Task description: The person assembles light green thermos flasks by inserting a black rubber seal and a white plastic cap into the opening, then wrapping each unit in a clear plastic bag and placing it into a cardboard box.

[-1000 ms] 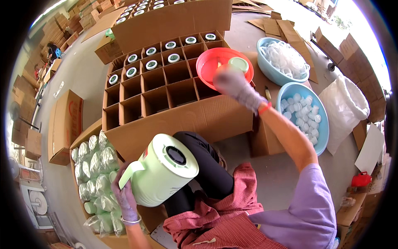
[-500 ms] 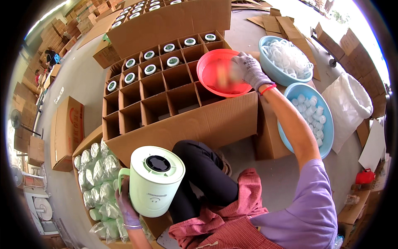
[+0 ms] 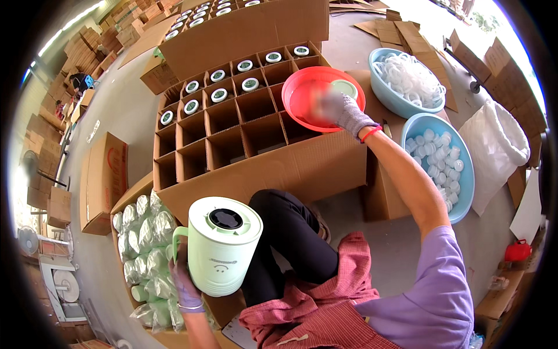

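A light green jug [image 3: 225,264], with a side handle, a black disc in its top and a smiling face on its wall, is in my left hand [image 3: 187,282]. That gloved hand closes around its lower left side by the handle, some fingers hidden behind it. My right hand [image 3: 350,116], in a grey glove, reaches into a red basin [image 3: 290,100]. Motion smears its fingers, so whether they hold anything cannot be made out. Beside them in the basin lies a round pale green lid [image 3: 344,89].
Under the basin stands a divided carton [image 3: 261,166], several cells holding white-rimmed green tops. On the right are a blue basin of white rings [image 3: 407,81], another of small white caps [image 3: 439,166] and a white sack [image 3: 494,151]. A box of plastic-wrapped green items [image 3: 148,250] stands left.
My right hand has moved lower within the red basin, uncovering the pale green lid. My left hand still holds the jug. The whole view has shifted slightly.
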Motion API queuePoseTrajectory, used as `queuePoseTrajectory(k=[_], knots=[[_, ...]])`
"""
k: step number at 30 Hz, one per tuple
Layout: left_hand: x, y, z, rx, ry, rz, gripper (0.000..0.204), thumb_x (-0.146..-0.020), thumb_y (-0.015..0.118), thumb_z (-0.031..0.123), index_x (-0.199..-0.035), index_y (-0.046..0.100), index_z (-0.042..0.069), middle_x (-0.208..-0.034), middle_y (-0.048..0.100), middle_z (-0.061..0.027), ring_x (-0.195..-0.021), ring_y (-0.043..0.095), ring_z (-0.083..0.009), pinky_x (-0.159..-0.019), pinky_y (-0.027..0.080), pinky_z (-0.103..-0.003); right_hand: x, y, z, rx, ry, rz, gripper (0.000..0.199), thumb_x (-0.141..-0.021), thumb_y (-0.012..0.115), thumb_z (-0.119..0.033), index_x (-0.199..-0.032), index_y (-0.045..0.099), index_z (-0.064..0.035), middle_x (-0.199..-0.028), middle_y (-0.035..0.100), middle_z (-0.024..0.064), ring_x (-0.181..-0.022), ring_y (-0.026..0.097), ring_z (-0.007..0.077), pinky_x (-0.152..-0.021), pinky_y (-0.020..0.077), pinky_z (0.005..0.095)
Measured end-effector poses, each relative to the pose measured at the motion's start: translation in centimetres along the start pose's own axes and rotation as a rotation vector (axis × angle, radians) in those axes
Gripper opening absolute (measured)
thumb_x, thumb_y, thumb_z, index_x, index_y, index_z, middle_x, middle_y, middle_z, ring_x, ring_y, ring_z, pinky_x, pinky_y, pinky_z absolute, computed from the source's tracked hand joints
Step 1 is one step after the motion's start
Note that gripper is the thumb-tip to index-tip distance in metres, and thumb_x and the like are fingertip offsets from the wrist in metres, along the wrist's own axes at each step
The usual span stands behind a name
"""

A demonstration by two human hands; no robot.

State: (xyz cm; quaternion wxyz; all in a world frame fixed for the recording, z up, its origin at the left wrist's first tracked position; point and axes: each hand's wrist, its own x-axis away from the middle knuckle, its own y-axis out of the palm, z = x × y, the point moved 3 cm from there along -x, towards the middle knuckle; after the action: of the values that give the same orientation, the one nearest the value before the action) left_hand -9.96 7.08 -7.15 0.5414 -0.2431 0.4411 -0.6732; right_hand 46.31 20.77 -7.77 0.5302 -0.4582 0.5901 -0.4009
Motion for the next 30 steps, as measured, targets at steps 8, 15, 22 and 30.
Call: queuePoseTrajectory(k=[8,15,22,30], knots=[[0.2,0.0,0.5,0.412,-0.212,0.01,0.038,-0.092,0.056,0.014,-0.127,0.058,-0.001,-0.123,0.065,-0.0154,-0.113,0.061,-0.0315,-0.099,0.042,-0.043,0.3,-4.7,0.1,-0.088,0.218,0.126,0.023,-0.087,0.061,-0.026,-0.098,0.07,-0.0078,-0.094,0.069,0.0186,-0.09,0.066,0.0366,-0.084,0.0527,0.0461],[0.4,1.2,-1.5,0.64,-0.273,0.056,0.042,-0.091,0.059,0.015,-0.13,0.057,0.0,-0.125,0.065,-0.0163,-0.117,0.06,-0.033,-0.102,0.04,-0.046,0.4,-3.9,5.0,0.012,0.202,0.206,0.038,-0.083,0.068,-0.033,-0.117,0.067,-0.0162,-0.121,0.062,0.0127,-0.114,0.057,0.0377,-0.098,0.0476,0.0484],[0.6,1.5,-3.1,0.516,-0.219,0.011,0.048,-0.092,0.059,0.015,-0.137,0.053,0.001,-0.129,0.064,-0.0174,-0.117,0.061,-0.0333,-0.101,0.041,-0.046,0.4,-3.1,6.3,-0.068,0.153,0.163,0.057,-0.08,0.072,-0.04,-0.13,0.058,-0.0145,-0.127,0.058,0.0188,-0.117,0.054,0.0416,-0.101,0.0462,0.0485],[0.5,0.8,-1.3,0.321,-0.127,0.013,0.049,-0.09,0.06,0.016,-0.136,0.053,0.001,-0.126,0.065,-0.0159,-0.113,0.062,-0.0324,-0.1,0.042,-0.046,0.1,-2.8,5.6,-0.068,0.122,-0.026,0.076,-0.078,0.075,-0.045,-0.142,0.046,-0.0138,-0.136,0.051,0.0204,-0.123,0.05,0.0434,-0.105,0.0432,0.0492]])
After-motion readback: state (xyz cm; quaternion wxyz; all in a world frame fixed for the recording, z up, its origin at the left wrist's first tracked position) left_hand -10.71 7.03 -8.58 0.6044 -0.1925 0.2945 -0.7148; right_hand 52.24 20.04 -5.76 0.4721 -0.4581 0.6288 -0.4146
